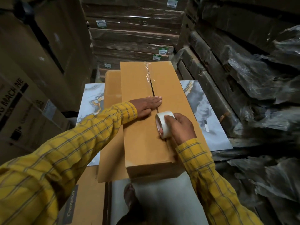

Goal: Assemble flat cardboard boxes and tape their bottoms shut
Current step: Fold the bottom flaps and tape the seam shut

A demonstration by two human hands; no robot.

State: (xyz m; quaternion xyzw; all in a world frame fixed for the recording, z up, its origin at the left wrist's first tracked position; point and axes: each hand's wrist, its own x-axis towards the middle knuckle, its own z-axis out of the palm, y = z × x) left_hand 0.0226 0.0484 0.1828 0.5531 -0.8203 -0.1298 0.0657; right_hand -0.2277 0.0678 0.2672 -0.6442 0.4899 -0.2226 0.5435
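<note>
A long brown cardboard box (138, 88) lies bottom up on a marble-patterned slab (90, 101). Clear tape (148, 73) covers the far part of its centre seam; the dark gap shows nearer the hands. My left hand (146, 105) lies flat with straight fingers across the seam, pressing the flaps down. My right hand (178, 125) grips a roll of clear tape (164, 123) just behind the left hand, on the box top above the seam. A flat piece of cardboard (110, 143) lies under the box on its left side.
Strapped bundles of flat cardboard (133, 34) are stacked behind the box. Large printed cartons (32, 70) stand on the left. Plastic-wrapped stacks (243, 70) crowd the right. A carton marked Crompton (86, 200) stands at the near left, and a sandalled foot (129, 194) is on the floor below.
</note>
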